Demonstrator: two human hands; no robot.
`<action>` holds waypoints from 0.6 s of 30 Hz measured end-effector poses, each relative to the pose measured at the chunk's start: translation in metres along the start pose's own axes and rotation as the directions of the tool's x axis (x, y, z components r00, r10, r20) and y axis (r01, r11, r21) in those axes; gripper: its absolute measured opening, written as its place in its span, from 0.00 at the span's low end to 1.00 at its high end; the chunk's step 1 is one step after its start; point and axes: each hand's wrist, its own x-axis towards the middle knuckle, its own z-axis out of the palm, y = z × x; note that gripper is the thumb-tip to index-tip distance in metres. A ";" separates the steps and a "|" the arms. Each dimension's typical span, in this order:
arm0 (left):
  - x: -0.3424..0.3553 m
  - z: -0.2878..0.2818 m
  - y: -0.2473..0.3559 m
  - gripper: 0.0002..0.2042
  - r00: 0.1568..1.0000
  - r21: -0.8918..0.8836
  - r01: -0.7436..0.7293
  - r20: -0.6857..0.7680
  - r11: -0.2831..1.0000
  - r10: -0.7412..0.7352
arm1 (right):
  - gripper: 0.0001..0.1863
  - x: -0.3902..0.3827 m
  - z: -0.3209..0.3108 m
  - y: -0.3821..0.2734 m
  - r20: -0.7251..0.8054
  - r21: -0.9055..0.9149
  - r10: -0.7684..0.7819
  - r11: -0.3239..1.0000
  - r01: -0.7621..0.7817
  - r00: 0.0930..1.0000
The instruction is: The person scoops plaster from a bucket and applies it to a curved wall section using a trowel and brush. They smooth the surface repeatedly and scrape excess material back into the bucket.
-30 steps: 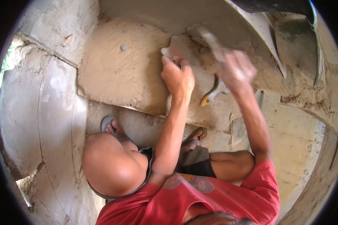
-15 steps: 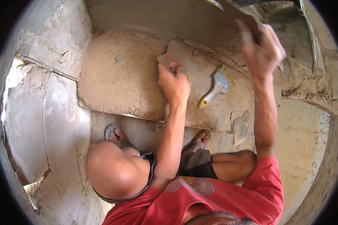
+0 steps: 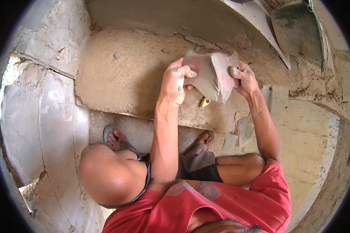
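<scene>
My left hand (image 3: 174, 82) is closed on a flat, jagged, mortar-smeared piece (image 3: 203, 73) with red marks, thumb on top. My right hand (image 3: 245, 79) grips a second flat grey piece (image 3: 226, 73), also with red marks and a pointed lower end. The two pieces meet edge to edge, partly overlapping, above the dirt-covered ledge (image 3: 109, 83); their material cannot be told. Wet grey mortar sticks to both thumbs. Below the pieces, the yellow handle tip of a brush (image 3: 204, 102) shows; the rest of it is hidden.
A smooth grey mortar surface (image 3: 151, 17) runs along the back of the ledge. At the upper right a long thin board (image 3: 260, 23) leans beside a dark sheet (image 3: 297, 33). A crumpled scrap (image 3: 246, 130) lies at the ledge's front right. My sandalled feet (image 3: 116, 138) are below it.
My right hand has come down from the upper right to the left hand. My left hand has raised its piece off the ledge, and the pieces now touch, covering most of the brush.
</scene>
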 end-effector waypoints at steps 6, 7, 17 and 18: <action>0.019 -0.008 0.003 0.16 0.990 -0.001 -0.107 -0.091 0.994 0.106 | 0.15 -0.025 -0.009 -0.027 -0.280 -0.639 -0.300 0.767 0.056 0.912; 0.023 -0.007 0.001 0.15 0.981 0.049 -0.156 -0.105 0.986 0.161 | 0.13 -0.026 -0.004 -0.030 -0.076 -0.855 -0.533 0.470 0.220 0.842; 0.013 0.004 -0.037 0.15 0.940 0.255 -0.340 0.053 0.905 0.338 | 0.07 0.018 0.051 -0.035 0.443 -0.886 -0.725 -0.445 0.132 0.528; 0.013 0.006 -0.036 0.15 0.923 0.366 -0.370 0.041 0.854 0.382 | 0.08 0.023 0.048 -0.041 0.372 -0.926 -0.772 -0.348 0.148 0.515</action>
